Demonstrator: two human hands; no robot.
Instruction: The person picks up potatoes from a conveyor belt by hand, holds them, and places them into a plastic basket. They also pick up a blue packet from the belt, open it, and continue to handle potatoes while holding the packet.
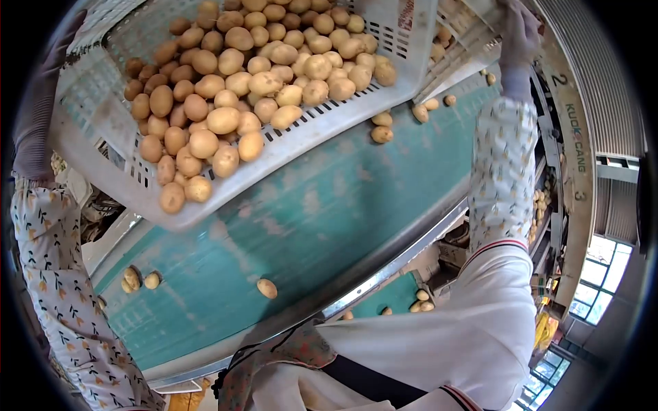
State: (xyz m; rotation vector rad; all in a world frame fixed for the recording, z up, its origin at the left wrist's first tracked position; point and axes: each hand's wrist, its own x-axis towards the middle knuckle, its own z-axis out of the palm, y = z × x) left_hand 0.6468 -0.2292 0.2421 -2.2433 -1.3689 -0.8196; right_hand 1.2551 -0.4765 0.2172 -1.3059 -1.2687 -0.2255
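Note:
A large white plastic crate full of potatoes is tilted over the green conveyor belt. My gloved left hand grips its left side, the fingertips partly lost in the dark edge of the view. At the upper right my gloved right hand is closed around the edge of a second white crate, with some potatoes showing through it. Part of that grip is cut off at the top. On the belt lie a single potato and a few others near the crates.
A metal rail runs along the belt's near edge, close to my body. Below it is a lower green belt with several potatoes. To the right stands a beige machine frame with lettering, and windows beyond.

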